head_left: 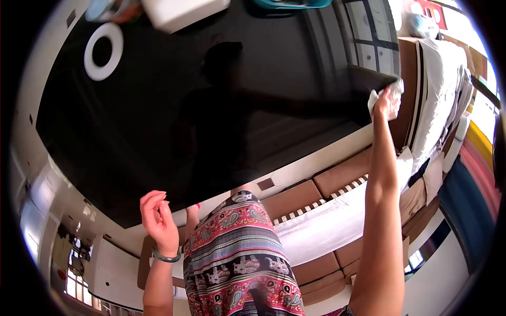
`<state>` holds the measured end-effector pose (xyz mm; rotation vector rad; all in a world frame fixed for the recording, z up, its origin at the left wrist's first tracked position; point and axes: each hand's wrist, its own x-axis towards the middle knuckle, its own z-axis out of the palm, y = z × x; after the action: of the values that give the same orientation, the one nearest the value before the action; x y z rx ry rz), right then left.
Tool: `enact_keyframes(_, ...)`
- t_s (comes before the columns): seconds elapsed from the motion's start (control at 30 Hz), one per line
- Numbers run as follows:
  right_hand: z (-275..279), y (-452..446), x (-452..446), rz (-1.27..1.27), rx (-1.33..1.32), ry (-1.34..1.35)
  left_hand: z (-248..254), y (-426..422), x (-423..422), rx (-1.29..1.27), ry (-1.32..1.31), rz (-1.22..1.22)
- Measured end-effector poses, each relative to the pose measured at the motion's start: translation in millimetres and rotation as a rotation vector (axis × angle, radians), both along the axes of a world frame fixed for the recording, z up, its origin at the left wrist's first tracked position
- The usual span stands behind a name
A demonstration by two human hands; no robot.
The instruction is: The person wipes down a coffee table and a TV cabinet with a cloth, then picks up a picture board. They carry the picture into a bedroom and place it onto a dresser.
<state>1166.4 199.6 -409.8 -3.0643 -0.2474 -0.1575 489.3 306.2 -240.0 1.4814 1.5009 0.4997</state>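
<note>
At the right edge of the glossy black tabletop (295, 142), my right hand (389, 104) is closed on a crumpled white cloth (373, 99), perhaps a tissue. That arm is stretched far out, and the cloth appears to touch the table's right edge. My left hand (158, 224) hangs just off the near edge of the table, its fingers loosely curled with nothing in them. A dark bangle (166, 257) circles the left wrist. The tabletop mirrors a dark reflection of my head and outstretched arm.
A white ring (104, 51) lies on the table's left side. Along the far edge stand a white box (182, 11), a teal container (292, 4) and a blurred colourful item (113, 9). Brown sofa cushions (292, 203) with a white cover (321, 237) lie below and right.
</note>
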Motion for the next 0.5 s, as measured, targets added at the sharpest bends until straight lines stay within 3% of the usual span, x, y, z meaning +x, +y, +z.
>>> enact_keyframes(0.07, -20.2, -40.4, -40.4, -0.047, 0.018, -0.059, 5.5, -15.6, -20.1, -0.026, -0.033, 0.039)
enact_keyframes(0.1, -20.2, -37.9, -87.7, -0.147, 0.206, -0.112, 7.5, -22.3, -32.5, -0.018, -0.028, 0.058)
enact_keyframes(0.17, 2.9, -24.4, -192.2, -0.450, 0.492, 0.079, 13.8, -36.7, -64.5, 0.000, -0.052, 0.100)
enact_keyframes(0.27, 8.5, -19.6, -359.5, -0.417, 0.682, 0.149, 28.6, -67.5, -131.3, 0.024, -0.052, 0.223)
enact_keyframes(0.37, -6.3, -25.6, -522.5, -0.317, 0.728, 0.138, 45.7, -94.5, -198.7, 0.054, -0.057, 0.362)
enact_keyframes(0.43, 1.9, -7.8, -623.0, -0.455, 0.676, 0.196, 58.5, -106.2, -236.2, 0.067, -0.034, 0.448)
enact_keyframes(0.47, -8.1, -17.6, -672.5, -0.423, 0.804, 0.245, 65.0, -116.6, -258.5, 0.075, -0.021, 0.483)
enact_keyframes(0.5, 2.5, -26.6, -725.2, -0.544, 0.702, 0.448, 69.0, -138.3, -284.2, 0.087, -0.010, 0.516)
